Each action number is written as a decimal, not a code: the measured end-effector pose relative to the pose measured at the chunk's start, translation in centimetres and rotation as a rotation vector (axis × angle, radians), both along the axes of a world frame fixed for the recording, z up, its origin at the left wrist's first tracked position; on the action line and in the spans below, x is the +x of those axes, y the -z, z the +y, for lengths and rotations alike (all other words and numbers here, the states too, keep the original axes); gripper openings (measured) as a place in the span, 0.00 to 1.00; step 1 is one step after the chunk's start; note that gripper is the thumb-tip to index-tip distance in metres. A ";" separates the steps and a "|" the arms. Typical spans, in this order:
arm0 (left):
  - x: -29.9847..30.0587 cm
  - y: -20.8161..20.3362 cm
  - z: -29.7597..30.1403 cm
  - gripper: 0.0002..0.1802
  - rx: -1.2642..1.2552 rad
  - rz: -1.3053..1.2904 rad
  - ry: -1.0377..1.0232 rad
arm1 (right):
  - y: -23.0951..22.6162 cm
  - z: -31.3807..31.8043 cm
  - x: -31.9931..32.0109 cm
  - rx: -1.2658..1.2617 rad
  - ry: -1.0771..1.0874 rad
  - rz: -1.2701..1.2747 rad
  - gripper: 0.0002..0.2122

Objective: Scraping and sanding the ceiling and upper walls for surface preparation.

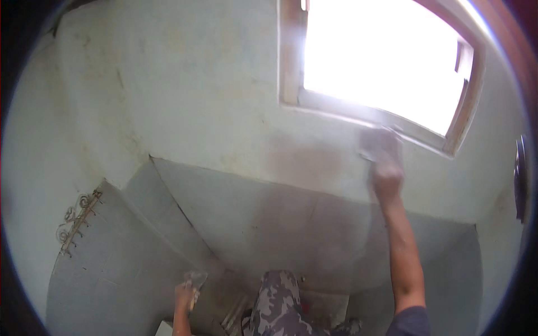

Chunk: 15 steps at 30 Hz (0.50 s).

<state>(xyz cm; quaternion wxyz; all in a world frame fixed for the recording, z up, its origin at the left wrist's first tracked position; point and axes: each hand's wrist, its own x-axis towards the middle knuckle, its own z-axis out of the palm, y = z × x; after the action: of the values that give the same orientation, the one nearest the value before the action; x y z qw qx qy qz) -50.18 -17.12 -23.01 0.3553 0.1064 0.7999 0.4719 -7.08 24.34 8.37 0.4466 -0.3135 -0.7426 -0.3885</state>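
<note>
My right arm is stretched up to the wall below the window. In my right hand [386, 178] is a wide flat scraper [376, 143], its blade against or very near the pale green wall [235, 120]. Motion smears this hand and tool, so touch is hard to judge. Low on the left, my left hand [182, 295] is closed around a putty knife [196, 279] with a broad blade and a light yellowish handle. That knife is held clear of the wall near my left side.
A bright window [381, 61] with a pale frame [290, 61] fills the upper right. Grey panels [224, 193] cover the lower walls. An ornate hook rack [75, 227] hangs at the left, and a dark object [520, 179] at the right. Pieces of material [238, 313] lie by my camouflage-trousered leg [277, 302].
</note>
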 end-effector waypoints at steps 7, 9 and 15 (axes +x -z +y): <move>1.8 -2.9 4.3 0.18 0.242 0.049 -0.056 | -2.0 -0.1 6.1 0.077 0.119 0.629 0.18; 4.1 -8.8 10.5 0.17 0.343 0.162 0.043 | -1.4 1.3 4.3 0.074 -0.046 0.329 0.17; 8.8 -29.4 20.1 0.19 0.785 0.375 0.234 | -4.7 -3.4 0.2 -0.040 -0.412 -0.059 0.15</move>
<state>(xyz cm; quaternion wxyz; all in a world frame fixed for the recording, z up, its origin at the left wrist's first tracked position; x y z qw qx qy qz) -41.36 2.99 6.41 0.1878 0.4066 0.5933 0.6689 -6.86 20.99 13.06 0.4881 -0.1524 -0.8114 -0.2832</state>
